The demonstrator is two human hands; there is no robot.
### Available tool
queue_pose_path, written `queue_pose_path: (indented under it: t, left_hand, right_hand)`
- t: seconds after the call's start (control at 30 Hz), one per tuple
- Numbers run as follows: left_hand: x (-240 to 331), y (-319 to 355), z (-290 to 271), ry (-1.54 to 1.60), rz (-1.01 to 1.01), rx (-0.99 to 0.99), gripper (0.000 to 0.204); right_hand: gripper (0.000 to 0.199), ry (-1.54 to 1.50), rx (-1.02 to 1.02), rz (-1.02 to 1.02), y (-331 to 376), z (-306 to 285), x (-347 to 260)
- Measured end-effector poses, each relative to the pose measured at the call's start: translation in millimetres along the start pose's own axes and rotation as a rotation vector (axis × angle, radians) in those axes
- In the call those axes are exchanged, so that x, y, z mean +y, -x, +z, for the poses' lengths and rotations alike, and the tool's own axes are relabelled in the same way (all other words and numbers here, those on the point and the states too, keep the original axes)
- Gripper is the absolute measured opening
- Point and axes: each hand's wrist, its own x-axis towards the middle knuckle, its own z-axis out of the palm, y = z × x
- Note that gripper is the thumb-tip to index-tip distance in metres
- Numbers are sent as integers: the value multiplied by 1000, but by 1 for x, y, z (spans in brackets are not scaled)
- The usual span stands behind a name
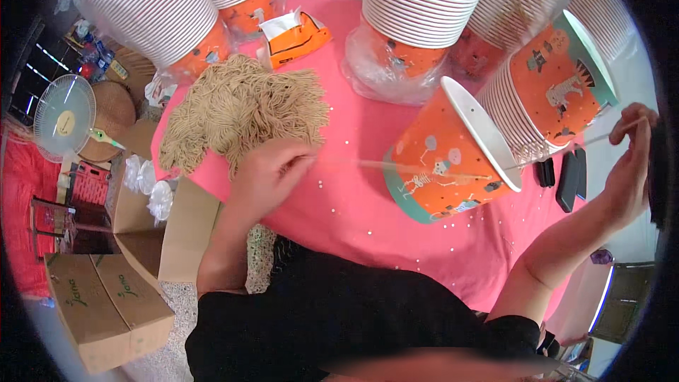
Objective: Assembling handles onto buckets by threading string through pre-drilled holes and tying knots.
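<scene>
A pale cord (403,168) is stretched between my two hands, across an orange paper bucket (442,159) with a green base band and skeleton drawings. The bucket lies tilted on its side, its white rim facing right. The cord meets its wall near the rim; I cannot tell whether it passes through a hole. My left hand (272,170) pinches one end in front of a heap of tan cords (240,110). At the far right, my right hand (633,159) is raised, its fingers closed on the other end.
Tall stacks of nested paper buckets (424,3), some in clear plastic, line the back of the pink-covered table (339,240). An orange tissue pack (297,39) stands between them. Dark phone-like items (568,180) lie at right. Cardboard boxes (109,311) and a fan (65,117) are at left.
</scene>
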Motion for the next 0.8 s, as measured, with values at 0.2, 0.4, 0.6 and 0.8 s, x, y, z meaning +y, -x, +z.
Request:
queue_pose_path:
  t: [0.2, 0.4, 0.6, 0.8]
  left_hand:
    - [23, 6, -42, 615, -271, -277, 17]
    - [10, 30, -35, 1023, -212, -183, 32]
    - [29, 10, -14, 1419, -178, -103, 31]
    - [36, 8, -11, 776, -123, 0, 23]
  right_hand:
    - [8, 627, -914, -368, 82, -6, 64]
    - [14, 1017, -1649, -649, 130, 26, 125]
    - [18, 1204, -1411, -1018, 118, 52, 167]
    - [19, 1037, -1106, -829, 90, 55, 137]
